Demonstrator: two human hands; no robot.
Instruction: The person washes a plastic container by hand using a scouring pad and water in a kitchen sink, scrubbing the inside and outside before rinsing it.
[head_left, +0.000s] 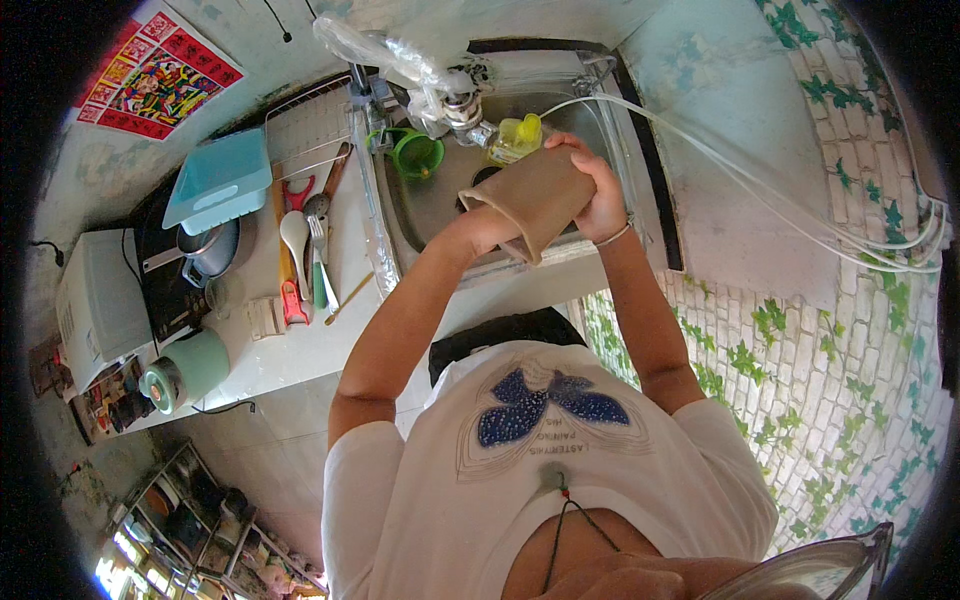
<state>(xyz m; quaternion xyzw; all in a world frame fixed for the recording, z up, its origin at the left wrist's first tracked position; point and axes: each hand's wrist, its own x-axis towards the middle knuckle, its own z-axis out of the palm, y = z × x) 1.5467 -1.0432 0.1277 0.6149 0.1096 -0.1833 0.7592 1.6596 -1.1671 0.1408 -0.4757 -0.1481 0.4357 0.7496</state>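
Over the metal sink (412, 217) I hold a brown, open-ended container (536, 191), tilted with its mouth towards my body. My left hand (487, 229) reaches inside the mouth, so its fingers are hidden. Around the container's far end, my right hand (600, 191) grips the outside. Just beyond it in the basin stands a yellow bottle (516, 141) of clear plastic, next to the faucet (465, 116), which is partly wrapped in clear plastic. A green plastic cup or strainer (418, 154) sits at the basin's left side.
On the counter left of the sink lie a white spoon (295, 236), a fork (319, 240), a red-handled peeler (294, 302) and a wire rack (311, 124). Farther left are a blue plastic basin (221, 180), a metal pot (210, 251) and a green jug (187, 371). White hoses (720, 150) run right.
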